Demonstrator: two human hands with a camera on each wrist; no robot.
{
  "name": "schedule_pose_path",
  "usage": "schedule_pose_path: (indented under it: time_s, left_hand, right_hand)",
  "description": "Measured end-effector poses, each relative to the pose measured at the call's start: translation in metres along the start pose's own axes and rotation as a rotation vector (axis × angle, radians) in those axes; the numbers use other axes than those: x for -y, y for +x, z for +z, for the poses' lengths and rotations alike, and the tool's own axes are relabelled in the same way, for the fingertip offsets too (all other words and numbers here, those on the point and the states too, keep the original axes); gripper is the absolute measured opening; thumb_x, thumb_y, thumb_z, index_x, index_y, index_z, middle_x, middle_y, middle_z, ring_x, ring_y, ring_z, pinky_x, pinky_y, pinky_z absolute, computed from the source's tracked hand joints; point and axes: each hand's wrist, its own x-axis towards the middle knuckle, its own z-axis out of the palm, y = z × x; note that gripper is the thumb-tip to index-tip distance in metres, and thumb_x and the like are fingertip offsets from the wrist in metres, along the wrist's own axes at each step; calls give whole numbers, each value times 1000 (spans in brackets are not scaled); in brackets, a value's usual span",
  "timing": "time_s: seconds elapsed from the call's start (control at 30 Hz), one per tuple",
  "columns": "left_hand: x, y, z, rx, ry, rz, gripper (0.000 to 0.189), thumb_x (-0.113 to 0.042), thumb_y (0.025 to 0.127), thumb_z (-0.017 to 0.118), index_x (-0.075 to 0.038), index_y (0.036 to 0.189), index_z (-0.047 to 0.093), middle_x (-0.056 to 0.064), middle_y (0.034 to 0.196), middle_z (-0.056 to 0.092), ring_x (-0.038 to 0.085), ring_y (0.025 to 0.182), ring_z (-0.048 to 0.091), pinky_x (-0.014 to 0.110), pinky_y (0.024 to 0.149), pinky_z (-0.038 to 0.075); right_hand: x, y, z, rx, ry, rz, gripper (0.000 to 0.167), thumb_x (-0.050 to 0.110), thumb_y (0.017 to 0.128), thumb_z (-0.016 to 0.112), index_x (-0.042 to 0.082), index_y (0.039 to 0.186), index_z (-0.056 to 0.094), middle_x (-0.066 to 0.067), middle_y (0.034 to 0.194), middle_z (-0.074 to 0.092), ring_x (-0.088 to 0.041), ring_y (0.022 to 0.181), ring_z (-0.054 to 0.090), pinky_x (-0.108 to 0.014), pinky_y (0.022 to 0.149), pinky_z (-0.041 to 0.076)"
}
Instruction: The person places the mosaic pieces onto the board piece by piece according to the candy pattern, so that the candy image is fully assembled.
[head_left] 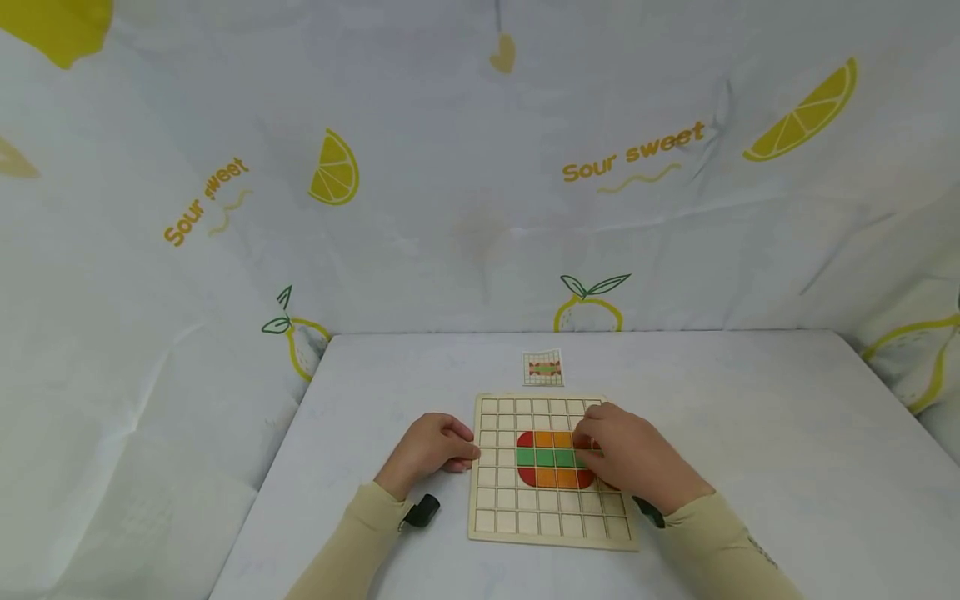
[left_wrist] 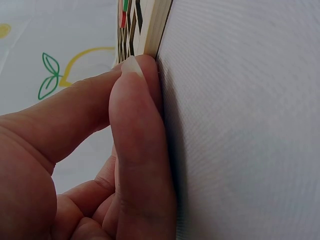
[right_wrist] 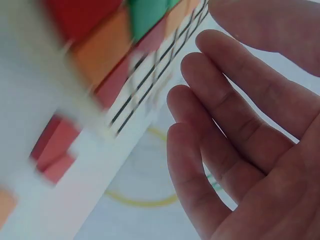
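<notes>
A pale square grid board [head_left: 517, 523] lies on the table with red, orange [head_left: 543, 439] and green tiles [head_left: 545, 457] set in its middle rows. My left hand [head_left: 431, 448] is at the board's left edge. In the left wrist view its thumb [left_wrist: 137, 120] and index fingertip meet right against that edge. Over the right end of the coloured rows is my right hand [head_left: 626, 454], covering part of the board. The right wrist view shows its fingers [right_wrist: 230, 100] loosely bent and thumb apart, with no piece between them.
Behind the board lies a small pattern card [head_left: 542, 367] printed with a similar coloured design. Loose red pieces [right_wrist: 55, 150] lie on the table beside the board, with an orange piece [right_wrist: 6, 205] near them. A white lemon-print cloth [head_left: 480, 208] hangs behind the table.
</notes>
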Motion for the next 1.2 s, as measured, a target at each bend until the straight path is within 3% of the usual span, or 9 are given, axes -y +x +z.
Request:
schedule_pose_path:
  time_s: [0.1, 0.33, 0.7, 1.2]
  left_hand:
    - [0, 0, 1, -1, 1, 1, 27, -14, 87, 90, -4, 105, 72, 7, 85, 78, 11, 68, 74, 25, 66, 63]
    - [2, 0, 0, -3, -3, -4, 27, -13, 87, 90, -4, 105, 72, 7, 85, 78, 11, 69, 74, 25, 66, 63]
    - [3, 1, 1, 4, -12, 7, 28, -13, 86, 90, -4, 105, 72, 7, 85, 78, 11, 68, 73, 25, 66, 64]
    - [0, 1, 1, -1, -6, 10, 27, -13, 87, 90, -4, 105, 72, 6, 84, 78, 11, 68, 73, 25, 66, 63]
  right_hand:
    - [-20, -6, -6, 4, -4, 68, 10, 20, 92, 86, 19, 101, 82, 7, 98, 68, -12, 94, 59, -36, 83, 61]
    - [-49, -14, -10, 28, -36, 115, 19, 16, 88, 90, 11, 105, 83, 3, 96, 68, -17, 92, 60, -41, 83, 64]
    - [-62, -17, -1, 32, -13, 126, 16, 16, 87, 90, 13, 102, 84, 5, 92, 63, -15, 88, 55, -33, 76, 59]
    - [-60, -7, -8, 43, 42, 143, 15, 20, 88, 91, 14, 99, 83, 3, 92, 65, -17, 88, 56, -35, 79, 60]
